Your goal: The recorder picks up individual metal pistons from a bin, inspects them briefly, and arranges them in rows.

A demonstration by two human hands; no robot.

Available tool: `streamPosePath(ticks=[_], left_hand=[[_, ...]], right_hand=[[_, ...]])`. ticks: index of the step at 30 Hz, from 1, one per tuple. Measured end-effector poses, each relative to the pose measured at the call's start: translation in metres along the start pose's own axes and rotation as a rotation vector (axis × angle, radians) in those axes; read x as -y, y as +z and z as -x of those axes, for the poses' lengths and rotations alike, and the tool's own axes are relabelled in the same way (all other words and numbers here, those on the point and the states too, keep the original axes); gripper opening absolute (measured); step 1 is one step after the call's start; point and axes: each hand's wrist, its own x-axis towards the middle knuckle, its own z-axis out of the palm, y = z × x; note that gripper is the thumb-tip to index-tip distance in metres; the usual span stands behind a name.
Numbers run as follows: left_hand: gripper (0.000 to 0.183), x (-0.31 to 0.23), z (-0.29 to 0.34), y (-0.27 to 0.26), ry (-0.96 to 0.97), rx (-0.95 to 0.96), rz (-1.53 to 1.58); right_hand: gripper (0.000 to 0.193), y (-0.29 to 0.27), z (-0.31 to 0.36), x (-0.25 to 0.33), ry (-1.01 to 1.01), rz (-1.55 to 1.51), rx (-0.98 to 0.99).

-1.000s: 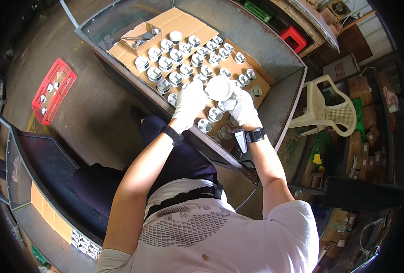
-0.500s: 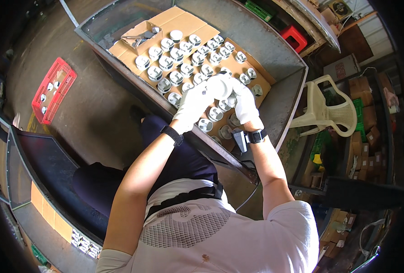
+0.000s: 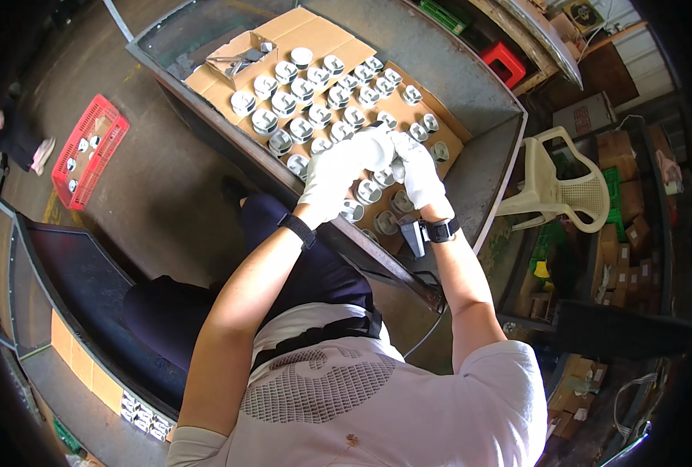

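Observation:
White gloves cover both my hands, which meet over a cardboard-lined metal workbench tray. My left hand [image 3: 333, 177] is closed round a round, silvery-white piston [image 3: 375, 149]. My right hand [image 3: 419, 173] is bent at the piston's right side, fingers curled in; its fingertips touch or nearly touch the rim, and what else they may hold is hidden. Several similar pistons [image 3: 284, 103] stand in loose rows on the cardboard sheet [image 3: 315, 35] beyond and around my hands. Some near ones are partly covered by my gloves.
A small cardboard box [image 3: 241, 62] with dark tools sits at the tray's far left. The tray's metal rim [image 3: 229, 144] runs under my left forearm. A red crate [image 3: 89, 152] with a few pistons is on the floor left; a plastic chair [image 3: 564, 187] stands right.
My right hand has turned slightly and shifted a little rightward at the piston; my left hand keeps its hold. At the far left, another person's leg and shoe have come into view.

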Motion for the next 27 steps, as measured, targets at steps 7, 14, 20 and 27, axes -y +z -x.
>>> streamPosePath(ticks=[7, 14, 20, 27], left_hand=[[0.023, 0.004, -0.002, -0.003, 0.07, -0.002, -0.026], [0.018, 0.007, -0.005, -0.002, 0.042, -0.074, 0.073], [0.015, 0.0, -0.007, -0.005, -0.046, -0.101, 0.015], [0.021, -0.001, -0.023, -0.022, 0.129, 0.212, -0.442]], right_hand=[[0.033, 0.002, -0.003, -0.012, -0.037, -0.071, 0.002], [0.025, 0.013, 0.0, 0.004, 0.18, -0.342, -0.067], [0.026, 0.01, 0.001, 0.009, 0.202, -0.309, -0.061], [0.033, 0.007, -0.003, 0.004, 0.09, -0.174, -0.036]])
